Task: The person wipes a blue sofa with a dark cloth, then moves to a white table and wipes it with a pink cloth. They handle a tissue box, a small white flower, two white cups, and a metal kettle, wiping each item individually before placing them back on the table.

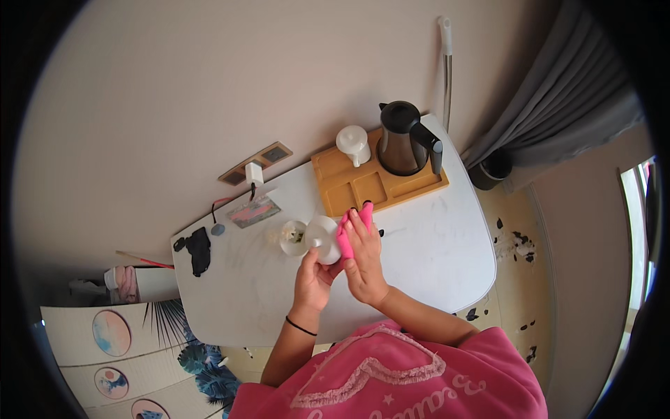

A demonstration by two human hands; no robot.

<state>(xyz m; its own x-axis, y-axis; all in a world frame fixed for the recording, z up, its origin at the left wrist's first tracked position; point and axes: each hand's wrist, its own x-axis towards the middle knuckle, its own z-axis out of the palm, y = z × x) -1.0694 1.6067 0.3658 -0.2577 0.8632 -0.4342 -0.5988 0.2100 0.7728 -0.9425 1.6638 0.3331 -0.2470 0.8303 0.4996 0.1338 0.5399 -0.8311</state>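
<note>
Over the white table, my left hand holds a white lidded mug, thumb beside the knob of its lid. My right hand presses a pink cloth against the mug's right side, fingers extended over the cloth. Just left of the mug stands a small round glass holder with white flowers. Beyond my hands, a wooden tray bears another white lidded mug and a dark kettle with a black handle. The cloth hides part of the held mug.
Towards the left lie a patterned card, a small round grey object on a cord and a black cloth-like item. A white charger is plugged into the wall socket. A drawer cabinet stands at left, a grey curtain at right.
</note>
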